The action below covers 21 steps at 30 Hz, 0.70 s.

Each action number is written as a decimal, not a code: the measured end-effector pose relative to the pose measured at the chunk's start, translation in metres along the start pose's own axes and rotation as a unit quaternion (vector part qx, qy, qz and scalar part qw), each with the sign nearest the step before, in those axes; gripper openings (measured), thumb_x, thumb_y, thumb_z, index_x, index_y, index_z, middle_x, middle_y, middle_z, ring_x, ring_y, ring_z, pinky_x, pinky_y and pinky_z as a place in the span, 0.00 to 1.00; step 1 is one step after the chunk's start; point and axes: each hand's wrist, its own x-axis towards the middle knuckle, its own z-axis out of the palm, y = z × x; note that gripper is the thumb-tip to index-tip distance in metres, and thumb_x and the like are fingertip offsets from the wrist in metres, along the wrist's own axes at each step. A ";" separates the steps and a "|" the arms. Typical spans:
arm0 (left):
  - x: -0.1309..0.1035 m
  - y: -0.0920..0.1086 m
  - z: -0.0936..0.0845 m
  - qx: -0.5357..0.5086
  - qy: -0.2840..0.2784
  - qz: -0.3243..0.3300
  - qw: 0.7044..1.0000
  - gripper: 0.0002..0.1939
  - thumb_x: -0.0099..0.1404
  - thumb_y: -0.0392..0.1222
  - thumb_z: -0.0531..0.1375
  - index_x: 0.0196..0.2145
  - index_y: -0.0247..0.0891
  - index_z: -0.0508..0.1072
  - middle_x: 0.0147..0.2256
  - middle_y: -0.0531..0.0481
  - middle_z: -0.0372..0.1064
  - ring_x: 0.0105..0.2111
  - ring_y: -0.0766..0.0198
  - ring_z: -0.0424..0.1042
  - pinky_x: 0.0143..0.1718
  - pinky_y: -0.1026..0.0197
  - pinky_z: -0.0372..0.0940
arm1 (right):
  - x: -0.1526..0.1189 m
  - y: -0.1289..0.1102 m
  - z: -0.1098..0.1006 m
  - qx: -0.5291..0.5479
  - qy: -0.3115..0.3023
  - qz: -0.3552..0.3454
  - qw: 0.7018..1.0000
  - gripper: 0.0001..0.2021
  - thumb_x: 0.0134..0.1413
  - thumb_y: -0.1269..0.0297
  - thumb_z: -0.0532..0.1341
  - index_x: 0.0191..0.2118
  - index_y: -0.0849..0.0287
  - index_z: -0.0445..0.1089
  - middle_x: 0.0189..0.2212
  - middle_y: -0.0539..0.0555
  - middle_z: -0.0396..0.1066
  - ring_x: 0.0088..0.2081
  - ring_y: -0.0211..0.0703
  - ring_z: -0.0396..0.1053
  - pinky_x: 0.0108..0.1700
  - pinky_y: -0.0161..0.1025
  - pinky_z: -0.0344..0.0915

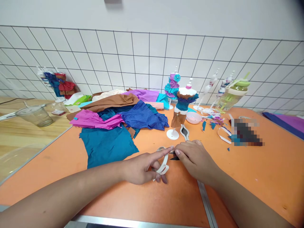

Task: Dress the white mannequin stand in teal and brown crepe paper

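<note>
Near the middle of the orange table, my left hand [144, 167] holds a white looped strip [163, 167] between thumb and fingers, its index finger stretched toward my right hand. My right hand [196, 158] is closed, its fingertips meeting the left index fingertip over a small dark pointed piece [175, 155]. What the right fingers grip is hidden. Just beyond the hands stands a small dress form [181, 109] with a teal top and brown skirt on a round white base [172, 134]. A white-rimmed dark object [184, 132] lies beside that base.
Crumpled teal [106, 147], blue [144, 117] and pink paper [97, 119] covers the table's left part. Behind are a flowered form [172, 85], a pink dish [193, 117] and a green-lidded bottle [234, 95]. Paper scraps [212, 124] lie right; a glass cup [35, 115] stands far left.
</note>
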 end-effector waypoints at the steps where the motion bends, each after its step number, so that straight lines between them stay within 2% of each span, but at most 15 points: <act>1: 0.000 0.000 0.000 -0.002 -0.003 0.002 1.000 0.44 0.66 0.33 0.56 0.69 0.49 0.32 0.40 0.42 0.78 0.39 0.60 0.78 0.36 0.61 0.70 | 0.000 0.000 0.000 0.014 0.000 0.006 1.000 0.18 0.68 0.61 0.46 0.33 0.54 0.72 0.31 0.50 0.74 0.35 0.43 0.67 0.39 0.42 0.49; 9: 0.002 0.002 0.000 0.006 -0.008 -0.002 1.000 0.44 0.65 0.32 0.55 0.69 0.48 0.31 0.42 0.41 0.78 0.38 0.60 0.78 0.37 0.60 0.71 | 0.001 -0.003 0.000 0.052 0.001 0.029 0.998 0.21 0.67 0.51 0.47 0.33 0.54 0.73 0.29 0.50 0.73 0.34 0.42 0.67 0.42 0.43 0.50; 16: 0.002 0.001 -0.001 0.039 -0.010 0.001 0.999 0.43 0.65 0.30 0.53 0.69 0.49 0.32 0.42 0.44 0.77 0.37 0.64 0.77 0.36 0.64 0.70 | 0.003 0.001 0.003 0.070 -0.011 0.027 0.997 0.23 0.65 0.51 0.49 0.23 0.59 0.63 0.19 0.46 0.60 0.26 0.36 0.60 0.39 0.40 0.50; 19: 0.001 -0.001 -0.004 0.121 0.004 0.007 0.993 0.40 0.66 0.30 0.51 0.68 0.51 0.35 0.43 0.48 0.77 0.34 0.67 0.75 0.37 0.66 0.68 | 0.002 0.006 -0.001 0.072 -0.022 0.004 0.997 0.24 0.66 0.50 0.48 0.22 0.59 0.61 0.18 0.46 0.59 0.25 0.36 0.59 0.39 0.40 0.51; 21: 0.001 -0.003 -0.009 0.224 0.016 0.014 0.974 0.38 0.66 0.30 0.50 0.68 0.52 0.41 0.45 0.49 0.75 0.37 0.66 0.74 0.39 0.64 0.66 | 0.001 0.013 -0.007 0.078 -0.053 -0.007 0.996 0.25 0.65 0.49 0.48 0.22 0.59 0.62 0.18 0.46 0.60 0.25 0.36 0.59 0.39 0.39 0.53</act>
